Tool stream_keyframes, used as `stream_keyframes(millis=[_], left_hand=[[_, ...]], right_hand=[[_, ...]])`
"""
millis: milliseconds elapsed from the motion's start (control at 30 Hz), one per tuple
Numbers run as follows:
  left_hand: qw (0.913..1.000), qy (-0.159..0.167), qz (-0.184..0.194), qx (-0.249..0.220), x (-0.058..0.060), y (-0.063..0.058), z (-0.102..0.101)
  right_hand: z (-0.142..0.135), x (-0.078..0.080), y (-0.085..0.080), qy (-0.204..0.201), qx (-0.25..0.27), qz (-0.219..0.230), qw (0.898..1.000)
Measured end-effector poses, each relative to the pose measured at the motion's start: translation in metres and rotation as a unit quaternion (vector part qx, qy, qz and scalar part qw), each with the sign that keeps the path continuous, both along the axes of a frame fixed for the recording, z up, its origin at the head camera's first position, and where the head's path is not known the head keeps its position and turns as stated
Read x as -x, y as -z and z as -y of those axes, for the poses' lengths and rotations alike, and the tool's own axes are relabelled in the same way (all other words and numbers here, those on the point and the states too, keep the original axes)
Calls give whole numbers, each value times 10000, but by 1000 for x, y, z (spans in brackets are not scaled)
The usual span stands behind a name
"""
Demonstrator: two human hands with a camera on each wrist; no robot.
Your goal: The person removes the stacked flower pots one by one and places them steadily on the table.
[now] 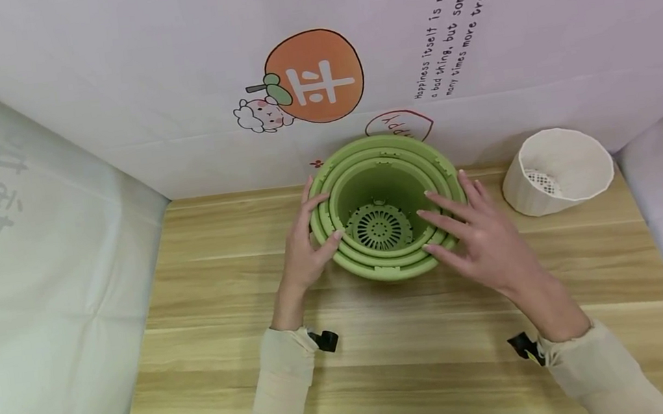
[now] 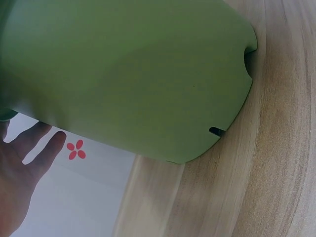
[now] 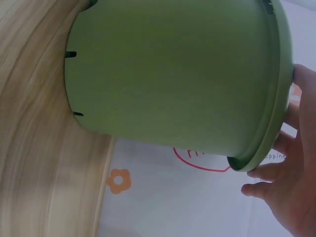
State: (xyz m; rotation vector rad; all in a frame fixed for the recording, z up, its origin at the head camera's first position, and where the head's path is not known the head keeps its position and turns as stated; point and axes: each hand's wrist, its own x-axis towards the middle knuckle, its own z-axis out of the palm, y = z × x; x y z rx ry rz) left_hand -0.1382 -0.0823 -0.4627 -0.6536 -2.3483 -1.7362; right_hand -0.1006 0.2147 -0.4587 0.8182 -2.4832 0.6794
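Note:
A nested stack of round green flower pots [image 1: 398,271] stands upright on the wooden table, one rim inside another. The innermost pot's slotted bottom [image 1: 379,227] shows through the opening. At the stack's left side, my left hand [image 1: 304,248] grips the rims, thumb on top and some fingers outside. My right hand [image 1: 491,242] straddles the right rims, with some fingertips reaching over the inner edge and others outside. The wrist views show the outer pot's smooth wall [image 2: 148,74], with small notches at its base, and its thick lip [image 3: 276,123] beside the right fingers.
A white ribbed pot [image 1: 557,169] with a perforated bottom stands by the back right corner of the wooden table [image 1: 388,366]. Behind the stack rises a printed white cloth backdrop [image 1: 170,102], with more cloth at both sides.

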Motion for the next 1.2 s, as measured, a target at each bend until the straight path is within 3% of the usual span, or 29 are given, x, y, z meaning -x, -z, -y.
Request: stream_keyframes(millis=[333, 567, 1033, 1200], left_hand=[[10000, -21, 16, -8, 2, 2, 1], [9997, -117, -90, 192, 18, 45, 7], [9997, 13, -255, -23, 19, 44, 6], [9997, -33, -208, 144, 17, 44, 5]], right_hand=[[1, -2, -2, 245, -676, 248, 9971], [5, -1, -1, 173, -1019, 306, 9942], [10, 2, -5, -22, -1141, 814, 9901], [10, 2, -4, -42, -1116, 988, 9888]])
